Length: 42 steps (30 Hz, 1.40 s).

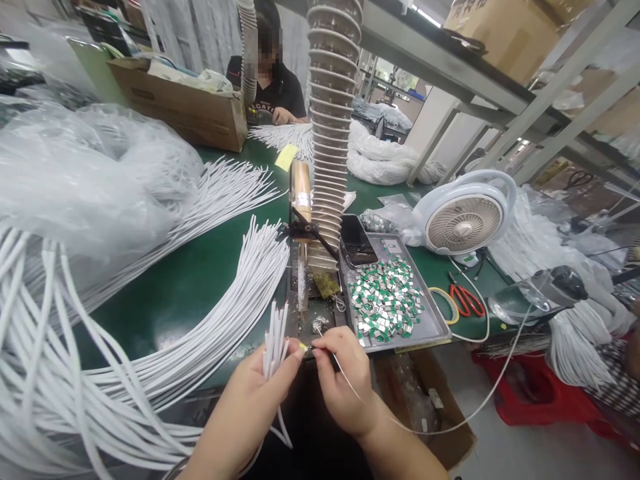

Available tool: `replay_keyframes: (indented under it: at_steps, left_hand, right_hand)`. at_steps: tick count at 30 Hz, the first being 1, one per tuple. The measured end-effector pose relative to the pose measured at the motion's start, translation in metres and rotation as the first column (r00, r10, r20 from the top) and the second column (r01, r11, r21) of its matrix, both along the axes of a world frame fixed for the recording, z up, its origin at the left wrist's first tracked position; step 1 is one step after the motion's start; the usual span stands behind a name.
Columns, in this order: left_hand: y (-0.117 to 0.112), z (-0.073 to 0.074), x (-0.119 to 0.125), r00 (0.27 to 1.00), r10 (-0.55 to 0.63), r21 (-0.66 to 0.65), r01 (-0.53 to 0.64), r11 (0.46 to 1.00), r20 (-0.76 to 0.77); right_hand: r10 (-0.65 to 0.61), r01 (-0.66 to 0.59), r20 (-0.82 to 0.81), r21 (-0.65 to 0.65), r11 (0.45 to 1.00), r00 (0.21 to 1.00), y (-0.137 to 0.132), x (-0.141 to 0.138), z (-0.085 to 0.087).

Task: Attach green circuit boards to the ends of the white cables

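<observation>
White cables [235,303] sweep over a green bench, one pinched at its tip

Green workbench [150,313] runs ahead, with a person in a black shirt [280,93] working at its far end beyond a cardboard box [185,107]. A ribbed white duct [330,120] rises through the middle, and a clear plastic bag [85,180] slumps over the left side. Long cable bundles curve across the bench and droop past its near edge at lower left. They look light and springy: likely easy to lift, but prone to sliding and tangling, so a bunch seems best held close to its ends. On the right sit a white desk fan [465,220], red-handled scissors [465,300] and a steel tray [430,327] heaped with small green-and-silver metal pieces [385,300]. The tray's raised rim stands just beyond the right hand [345,383], leaving little open room there. The left hand [245,407] is closed around a small upright bunch of cables [274,340]. The right hand pinches a thin white cable [425,427] between thumb and forefinger, near a small yellow tip [303,347]; what the fingers hold at that point is too small to tell
</observation>
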<state>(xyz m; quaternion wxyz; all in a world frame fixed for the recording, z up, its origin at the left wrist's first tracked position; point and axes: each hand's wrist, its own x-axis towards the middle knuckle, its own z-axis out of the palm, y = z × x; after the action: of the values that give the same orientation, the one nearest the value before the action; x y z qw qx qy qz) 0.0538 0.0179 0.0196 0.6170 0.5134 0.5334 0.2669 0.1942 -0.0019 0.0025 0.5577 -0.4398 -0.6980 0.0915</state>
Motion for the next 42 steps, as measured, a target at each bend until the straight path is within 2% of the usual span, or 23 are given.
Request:
replay_keyframes:
  at_steps: [4, 9, 12, 18, 25, 29, 42]
  left_hand:
    - [0.0, -0.004, -0.006, 0.997, -0.059, 0.052, 0.061, 0.997, -0.042]
    - [0.002, -0.005, -0.008, 0.995, -0.092, 0.125, 0.096, 0.987, -0.044]
    - [0.004, 0.0, -0.007, 0.997, -0.074, 0.119, 0.075, 0.99, -0.02]
    - [0.006, 0.006, -0.004, 0.999, -0.049, 0.106, 0.048, 0.993, 0.004]
    - [0.009, 0.007, -0.003, 1.0, -0.003, 0.125, 0.003, 0.992, 0.001]
    - [0.011, 0.01, -0.001, 1.0, -0.009, 0.166, 0.01, 0.986, -0.01]
    - [0.017, 0.01, -0.001, 0.999, 0.025, 0.172, -0.019, 0.985, -0.033]
  right_hand:
    - [0.022, -0.022, 0.007, 0.002, 1.0, 1.0, 0.001, -0.001, -0.001]
    - [0.118, -0.117, -0.04, 0.014, 0.993, 0.992, 0.003, -0.001, 0.001]
    - [0.134, -0.132, -0.055, 0.031, 0.991, 0.989, 0.002, -0.001, 0.002]
    - [0.028, -0.03, -0.124, -0.013, 0.999, 0.992, -0.001, -0.001, -0.003]
    - [0.111, -0.11, -0.179, 0.015, 0.994, 0.978, 0.003, 0.001, 0.0]
    - [0.119, -0.119, -0.184, 0.015, 0.993, 0.976, 0.003, 0.0, -0.001]
    - [0.131, -0.121, -0.178, 0.062, 0.991, 0.975, 0.008, 0.0, 0.003]
